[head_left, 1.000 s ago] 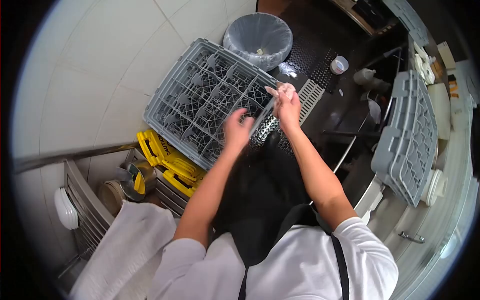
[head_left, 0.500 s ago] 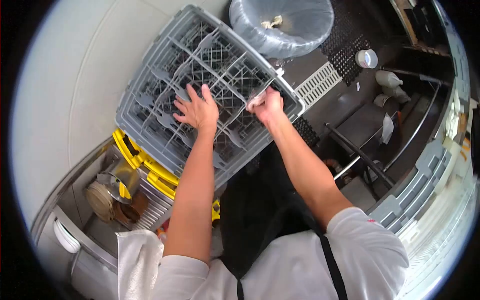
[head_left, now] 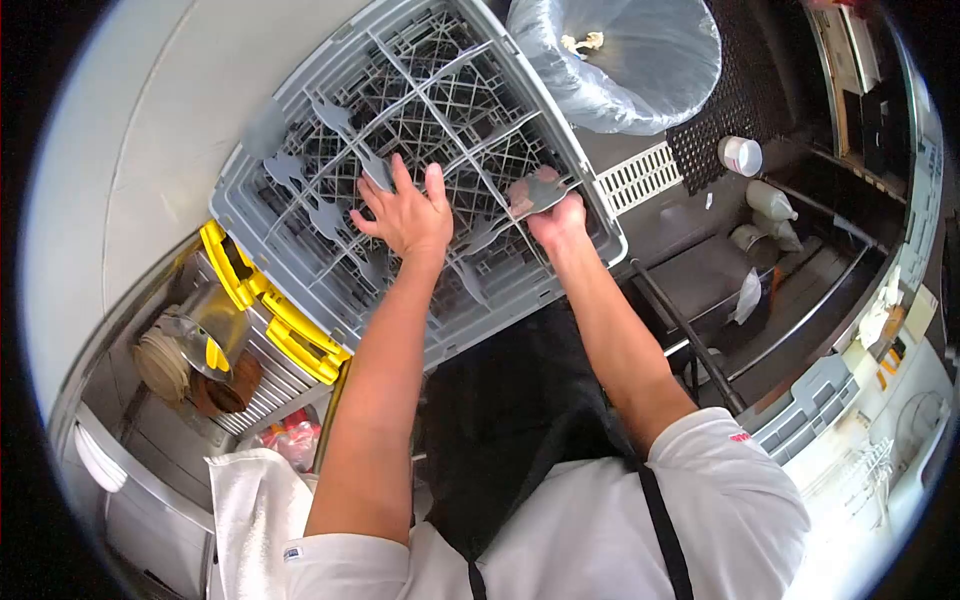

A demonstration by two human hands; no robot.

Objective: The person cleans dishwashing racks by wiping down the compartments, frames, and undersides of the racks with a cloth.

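Observation:
A grey plastic dishwasher rack (head_left: 575, 130) with a lattice of dividers lies tilted in front of me. My left hand (head_left: 405, 215) is open, fingers spread, over the rack's middle beside one of its grey divider tabs (head_left: 372, 165). Near the rack's right corner, my right hand (head_left: 562, 220) is closed around a flat grey piece with pinkish patches (head_left: 540, 190). Whether that piece is loose or belongs to the rack, I cannot tell. Part of it is hidden by my fingers.
A bin with a clear liner (head_left: 620, 100) stands beyond the rack. Yellow plastic handles (head_left: 270, 320) lie at its left, near a clear container (head_left: 205, 325) on a ridged metal surface. A floor drain grate (head_left: 640, 178), bottles (head_left: 770, 200) and metal rails (head_left: 685, 330) are to the right.
The view has shifted, so the rack appears larger and the bin farther right. The grey piece at my right hand shows more clearly. My left hand stays spread over the rack.

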